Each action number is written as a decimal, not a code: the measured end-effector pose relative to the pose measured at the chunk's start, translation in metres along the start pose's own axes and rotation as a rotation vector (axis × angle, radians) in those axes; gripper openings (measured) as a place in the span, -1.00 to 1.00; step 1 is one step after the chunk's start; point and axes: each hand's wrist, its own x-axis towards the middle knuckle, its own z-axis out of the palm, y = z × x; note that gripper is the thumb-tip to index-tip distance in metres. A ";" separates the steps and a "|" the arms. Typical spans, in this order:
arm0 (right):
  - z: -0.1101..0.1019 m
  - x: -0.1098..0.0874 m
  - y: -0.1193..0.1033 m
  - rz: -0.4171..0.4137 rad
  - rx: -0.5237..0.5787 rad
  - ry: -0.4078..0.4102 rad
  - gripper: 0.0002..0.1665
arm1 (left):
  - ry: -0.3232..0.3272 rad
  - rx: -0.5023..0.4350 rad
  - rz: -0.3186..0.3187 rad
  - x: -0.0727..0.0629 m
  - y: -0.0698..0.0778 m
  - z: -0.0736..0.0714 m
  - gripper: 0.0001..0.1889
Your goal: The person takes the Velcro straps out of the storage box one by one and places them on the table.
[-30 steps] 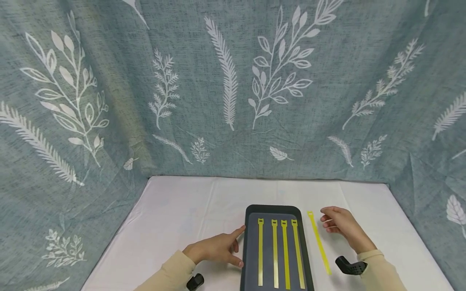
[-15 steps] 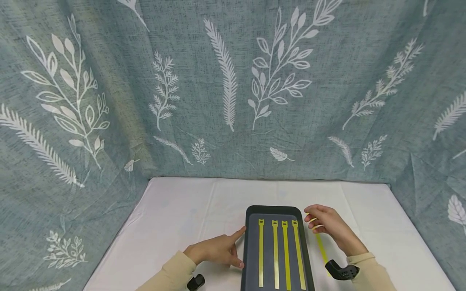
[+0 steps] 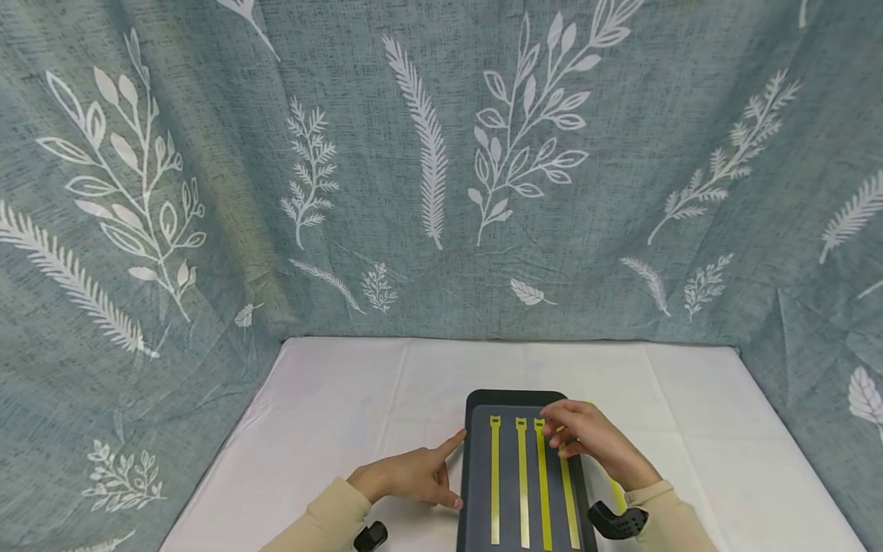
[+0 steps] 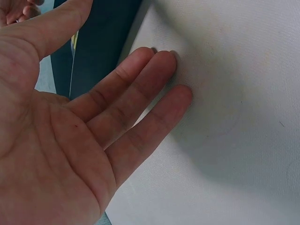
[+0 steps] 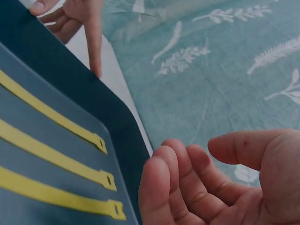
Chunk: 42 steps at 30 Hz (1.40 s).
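At lower centre, the left hand point(image 3: 414, 474), unclenched, touched the tray point(image 3: 513, 397) — probably steadying it; lower right, the empty right hand point(image 3: 592, 438) hovered over yellow straps point(image 3: 495, 483).

Tray point(image 3: 517, 397): dark, long, round-cornered, flat on the white table point(image 3: 372, 391); its near end falls beyond sight.
Strips inside point(image 3: 523, 491): four, yellow, lying lengthwise and apart, slotted heads at the far end; rightmost head covered, leftmost gap widest.
Strip outside point(image 3: 617, 494): yellow too, just right of the tray, mostly hidden.
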 end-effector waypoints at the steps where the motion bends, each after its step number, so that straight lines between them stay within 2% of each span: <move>1: 0.002 0.001 0.000 -0.003 0.007 -0.013 -0.49 | -0.001 0.002 0.000 0.000 0.000 0.000 0.13; 11: 0.023 0.007 0.004 -0.027 0.073 -0.117 -0.33 | -0.005 -0.005 0.006 0.000 0.001 -0.002 0.12; 16: 0.035 0.011 0.010 0.001 0.109 -0.154 -0.23 | -0.005 -0.002 0.008 -0.001 0.001 -0.002 0.12; 21: 0.045 0.014 0.015 0.028 0.140 -0.158 -0.19 | -0.005 -0.003 0.017 -0.001 0.001 -0.001 0.12; 29: 0.056 0.017 0.014 0.056 0.148 -0.148 -0.28 | 0.001 -0.003 0.019 -0.002 0.001 0.000 0.12; 35: 0.058 0.018 0.016 0.065 0.136 -0.150 -0.33 | 0.000 0.002 0.018 -0.002 0.001 0.000 0.12; 42: 0.055 0.017 0.019 0.059 0.120 -0.154 -0.27 | 0.003 0.009 0.012 -0.001 0.001 0.000 0.12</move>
